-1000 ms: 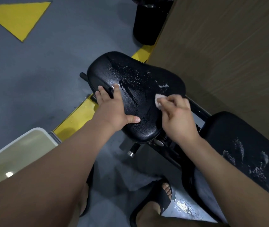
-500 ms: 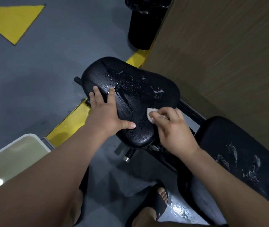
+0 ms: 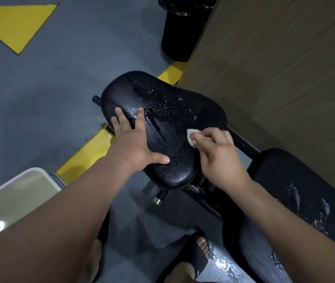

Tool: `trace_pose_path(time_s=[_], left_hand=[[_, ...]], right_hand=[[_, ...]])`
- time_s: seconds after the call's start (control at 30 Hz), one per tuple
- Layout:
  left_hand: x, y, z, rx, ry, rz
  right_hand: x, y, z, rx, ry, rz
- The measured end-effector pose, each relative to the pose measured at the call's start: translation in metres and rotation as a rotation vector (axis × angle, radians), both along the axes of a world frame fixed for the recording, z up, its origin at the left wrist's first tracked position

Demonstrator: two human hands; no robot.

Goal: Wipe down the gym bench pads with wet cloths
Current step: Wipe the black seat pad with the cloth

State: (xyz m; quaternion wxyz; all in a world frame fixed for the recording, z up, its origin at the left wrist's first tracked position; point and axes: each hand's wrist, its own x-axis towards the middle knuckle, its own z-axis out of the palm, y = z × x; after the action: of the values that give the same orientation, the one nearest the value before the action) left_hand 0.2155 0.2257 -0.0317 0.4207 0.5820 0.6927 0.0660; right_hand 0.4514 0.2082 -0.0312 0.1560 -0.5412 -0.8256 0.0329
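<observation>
Black pad (image 3: 168, 119), second pad (image 3: 297, 180), perhaps one cloth (image 3: 191, 134)

My right grip (image 3: 221, 160) covers most of the cloth (image 3: 191, 134); only a pale corner shows. The second pad (image 3: 297, 180) runs off the lower right of the frame, the black bin (image 3: 178, 37) off the top, the tub (image 3: 9, 188) off the left edge. A glint (image 3: 135, 117) beside my left grip (image 3: 132, 144) is too small to tell.
</observation>
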Motion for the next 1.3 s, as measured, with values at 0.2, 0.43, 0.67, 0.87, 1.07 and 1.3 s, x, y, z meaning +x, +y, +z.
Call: trace_pose_path(time_s=[0.2, 0.43, 0.67, 0.87, 1.07, 1.3], left_hand=[[0.001, -0.001, -0.002, 0.016, 0.026, -0.003], [0.000, 0.001, -0.003, 0.010, 0.031, -0.006], [0.002, 0.001, -0.001, 0.018, 0.071, -0.021], [0.006, 0.002, 0.009, -0.019, 0.128, -0.034], [0.027, -0.009, -0.004, 0.223, 0.107, 0.153], [0.065, -0.005, -0.042, 0.496, 0.266, 0.321]], right_hand=[[0.014, 0.050, -0.006, 0.021, 0.025, -0.262], [0.008, 0.002, -0.001, -0.029, 0.000, -0.017], [0.006, 0.062, -0.004, -0.074, 0.028, -0.299], [0.008, 0.000, 0.006, -0.131, 0.100, -0.149], [0.019, 0.016, 0.018, -0.142, 0.137, -0.084], [0.036, 0.076, 0.023, -0.086, 0.203, -0.269]])
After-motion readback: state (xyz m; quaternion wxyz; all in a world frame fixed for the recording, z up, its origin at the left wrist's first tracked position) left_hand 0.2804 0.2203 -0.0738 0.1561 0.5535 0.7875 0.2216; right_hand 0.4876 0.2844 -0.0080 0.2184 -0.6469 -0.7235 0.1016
